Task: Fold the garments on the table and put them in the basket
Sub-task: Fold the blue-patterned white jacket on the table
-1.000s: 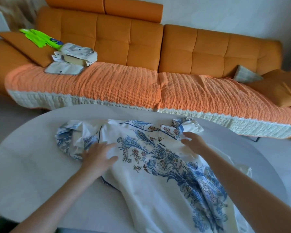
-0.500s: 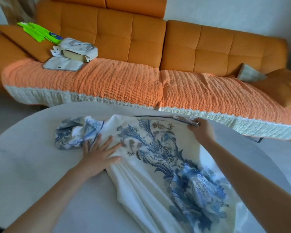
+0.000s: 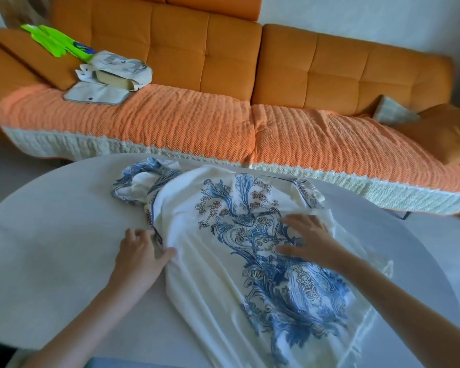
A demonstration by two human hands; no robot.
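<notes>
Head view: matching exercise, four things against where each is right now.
Things:
1. left hand
2. right hand
3. bunched sleeve
4. green item

Places:
A. far left on the sofa
B. flat on the blue print of the garment
C. grips the garment's left edge
D. crumpled on the table, at the garment's far-left corner

Pairs: 1-C, 2-B, 3-D, 4-A

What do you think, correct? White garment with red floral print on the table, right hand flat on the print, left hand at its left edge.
Not quite: the print is blue, not red. The head view shows the white garment on the table, right hand flat on the blue print, left hand at its left edge.
</notes>
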